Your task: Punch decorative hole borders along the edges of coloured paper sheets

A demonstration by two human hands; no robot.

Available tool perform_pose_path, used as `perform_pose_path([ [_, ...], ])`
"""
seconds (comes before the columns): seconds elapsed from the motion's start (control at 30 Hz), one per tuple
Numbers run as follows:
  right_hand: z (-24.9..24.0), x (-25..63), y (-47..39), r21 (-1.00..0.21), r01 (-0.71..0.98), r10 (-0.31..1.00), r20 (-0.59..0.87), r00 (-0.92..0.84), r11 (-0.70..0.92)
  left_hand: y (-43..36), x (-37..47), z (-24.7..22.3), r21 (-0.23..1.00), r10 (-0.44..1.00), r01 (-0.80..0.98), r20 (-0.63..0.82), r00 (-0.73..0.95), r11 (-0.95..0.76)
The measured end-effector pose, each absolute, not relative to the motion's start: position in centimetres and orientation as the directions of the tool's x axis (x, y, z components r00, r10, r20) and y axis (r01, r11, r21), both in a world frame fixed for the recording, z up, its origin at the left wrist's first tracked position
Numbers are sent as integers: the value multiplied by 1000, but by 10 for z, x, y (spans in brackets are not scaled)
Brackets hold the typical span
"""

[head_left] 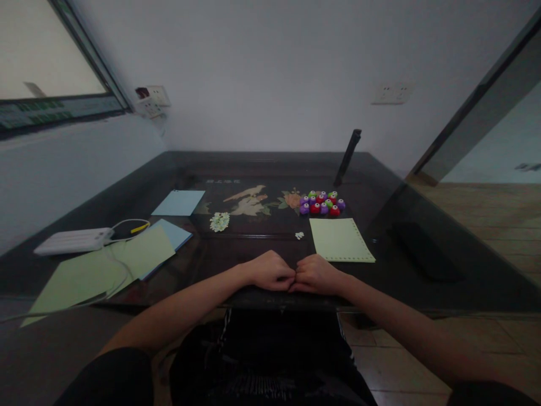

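Note:
My left hand (273,270) rests at the front edge of the dark glossy table (253,248), its fingers curled into a loose fist. Against it lies my right hand (318,274), also closed, and the two meet at the fingers; nothing shows in either. Just beyond them are a few tiny white pieces (299,235). A pale yellow-green sheet (342,239) with marks along its edges lies ahead of my right hand. Behind that sheet sits a cluster of red, purple and green balls (323,204) with white eye-like dots. Farther left is a pile of small whitish pieces (220,221).
At left lie a light blue sheet (180,203), yellow-green sheets (93,270) and a white power bank (74,241) with a cable (124,265). A black stick-like object (349,158) stands behind the balls. A flat black object (425,251) lies at right.

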State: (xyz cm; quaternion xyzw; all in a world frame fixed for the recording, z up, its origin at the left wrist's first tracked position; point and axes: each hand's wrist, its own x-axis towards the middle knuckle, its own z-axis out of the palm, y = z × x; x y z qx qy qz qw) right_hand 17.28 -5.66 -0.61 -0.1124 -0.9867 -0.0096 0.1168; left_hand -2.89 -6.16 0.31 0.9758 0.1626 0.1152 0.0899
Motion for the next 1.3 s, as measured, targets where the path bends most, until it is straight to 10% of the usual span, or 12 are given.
perform_pose_path([
  [0.47, 8, 177, -56, -4, 215, 194, 452, -871, 977, -60, -28, 2, 147, 468, 445, 253, 847, -883],
  [0.83, 71, 229, -14, -412, 571, 647, 700, -301, 710, -52, 4, 34, 244, 536, 477, 384, 752, -844],
  [1.07, 33, 291, 58, -359, 923, 895, 444, 36, 141, -32, 69, 17, 264, 570, 505, 378, 730, -822],
  [1.3, 0, 297, 73, -230, 959, 959, 265, -102, 166, -31, 82, -5, 213, 589, 559, 110, 801, -801],
])
